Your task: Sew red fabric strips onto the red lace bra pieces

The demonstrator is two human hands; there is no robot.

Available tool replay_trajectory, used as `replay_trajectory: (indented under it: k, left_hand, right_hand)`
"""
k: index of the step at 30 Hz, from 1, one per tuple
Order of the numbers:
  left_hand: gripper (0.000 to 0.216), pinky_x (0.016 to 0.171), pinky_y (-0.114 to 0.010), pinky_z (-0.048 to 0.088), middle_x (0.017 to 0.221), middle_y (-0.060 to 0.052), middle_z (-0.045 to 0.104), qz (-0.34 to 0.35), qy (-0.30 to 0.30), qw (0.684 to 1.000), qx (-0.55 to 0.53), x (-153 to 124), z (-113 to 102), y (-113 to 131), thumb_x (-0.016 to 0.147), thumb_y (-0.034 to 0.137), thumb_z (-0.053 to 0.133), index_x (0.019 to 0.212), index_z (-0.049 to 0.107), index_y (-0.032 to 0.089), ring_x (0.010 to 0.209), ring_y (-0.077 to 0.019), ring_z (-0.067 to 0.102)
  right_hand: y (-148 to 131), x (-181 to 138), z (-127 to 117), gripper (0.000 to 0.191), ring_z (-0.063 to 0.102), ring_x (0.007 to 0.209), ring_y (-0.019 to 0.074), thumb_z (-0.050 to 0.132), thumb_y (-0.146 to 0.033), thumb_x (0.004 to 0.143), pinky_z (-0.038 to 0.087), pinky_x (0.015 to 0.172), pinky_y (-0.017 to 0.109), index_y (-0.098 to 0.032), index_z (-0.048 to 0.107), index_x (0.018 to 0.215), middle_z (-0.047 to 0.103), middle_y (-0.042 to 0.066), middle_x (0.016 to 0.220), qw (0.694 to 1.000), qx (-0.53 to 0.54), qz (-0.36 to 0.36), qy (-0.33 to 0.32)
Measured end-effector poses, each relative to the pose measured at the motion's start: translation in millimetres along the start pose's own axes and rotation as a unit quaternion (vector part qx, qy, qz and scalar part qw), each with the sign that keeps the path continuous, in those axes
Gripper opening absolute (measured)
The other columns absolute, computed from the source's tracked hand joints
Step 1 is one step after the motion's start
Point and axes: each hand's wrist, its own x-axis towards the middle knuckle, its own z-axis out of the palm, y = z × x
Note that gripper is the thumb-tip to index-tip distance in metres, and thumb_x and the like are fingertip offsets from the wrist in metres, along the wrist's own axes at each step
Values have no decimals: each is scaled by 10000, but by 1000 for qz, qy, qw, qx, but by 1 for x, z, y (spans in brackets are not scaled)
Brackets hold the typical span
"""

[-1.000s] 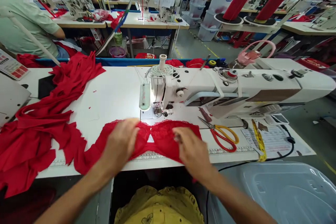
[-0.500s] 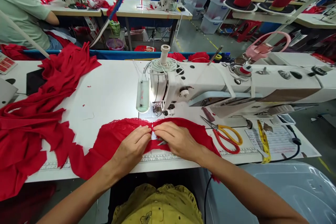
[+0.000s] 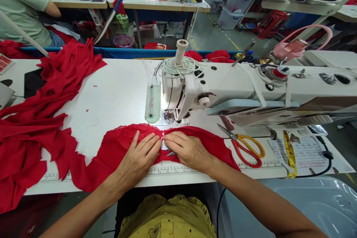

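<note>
My left hand point(image 3: 138, 156) lies flat on red fabric point(image 3: 111, 152) with a lace edge, its fingers spread and thumb apart. Opposite it, my right hand point(image 3: 189, 150) has its fingers together and bent, gripping the fabric near the middle. Between the fingertips, the two red parts come close together at a narrow spot. A grey pointed metal tip point(image 3: 171, 153) pokes out under my right hand; the rest of it is hidden. Just beyond the fabric is the white sewing machine's presser foot point(image 3: 169, 116). Scissors point(image 3: 247, 147) with red and yellow handles lie to the right.
A heap of red fabric point(image 3: 67, 78) covers the table's left side. A lamp point(image 3: 153, 102) hangs beside the machine head. At right are a yellow tape measure point(image 3: 290, 154), a written sheet point(image 3: 306, 154) and a blue-grey plastic lid point(image 3: 301, 200). A person point(image 3: 22, 11) sits beyond, upper left.
My left hand's fingers have spread and its thumb has come away from them. The right hand stays nearly in place on the fabric. The view has shifted slightly.
</note>
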Motion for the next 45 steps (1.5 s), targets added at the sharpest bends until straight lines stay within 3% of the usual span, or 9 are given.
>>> replay_trajectory:
  k: [5,11,18,24,30,35,40,45]
  left_hand:
    - [377,1193,-573,243,1283,-140,674,14,9,1000,22,3,0,1,978,171,503,1351,561,173,1245,-278,596]
    - [402,1184,-622,226,1295,-128,663,-23,-13,1000,7,5,-4,3,972,176,502,1363,574,233,1235,-288,596]
    - [417,1179,-665,198,1288,-125,665,-18,-30,999,21,6,-6,3,954,138,487,1343,593,243,1235,-296,588]
    - [403,1140,-725,168,1373,-108,620,-14,-39,997,62,6,-7,1,939,174,522,1324,602,263,1260,-360,547]
    - [395,1161,-705,82,1378,-82,623,-29,-47,997,50,8,-9,-1,960,234,527,1348,581,289,1251,-340,550]
    - [417,1171,-696,55,1377,-85,624,-34,-35,997,51,9,-7,-1,962,244,532,1377,563,274,1243,-334,554]
    - [357,1178,-673,113,1386,-73,620,-27,-30,996,79,12,-10,2,990,243,481,1325,605,227,1229,-315,561]
    - [348,1181,-670,112,1396,-59,614,-30,-35,994,102,14,-13,4,1004,255,447,1300,627,221,1218,-302,560]
  right_hand:
    - [4,0,-5,372,596,1141,199,416,-22,906,572,814,287,-176,651,1149,695,79,1211,999,39,4,-19]
    - [4,-1,-6,365,598,1157,207,409,-35,927,581,770,273,-172,644,1171,693,87,1226,1000,21,-8,-14]
    - [6,6,-12,547,599,1160,194,392,41,739,569,919,337,-181,628,1180,691,73,1200,995,98,11,17]
    - [8,6,-2,435,605,1175,245,493,-19,817,587,909,354,-145,632,1209,687,95,1239,999,47,-5,2]
    - [12,0,-3,313,624,1150,245,517,-126,921,601,899,365,-131,639,1210,700,108,1218,999,50,-1,14]
    - [13,-3,-3,315,606,1190,259,581,-204,923,583,943,387,-144,635,1227,684,120,1248,999,39,4,3]
    - [12,-3,-3,325,607,1191,254,581,-192,925,581,941,371,-135,626,1242,685,118,1241,999,36,2,2]
    - [9,-4,-4,364,600,1191,271,600,-320,947,592,913,374,-121,624,1251,676,136,1249,1000,13,12,3]
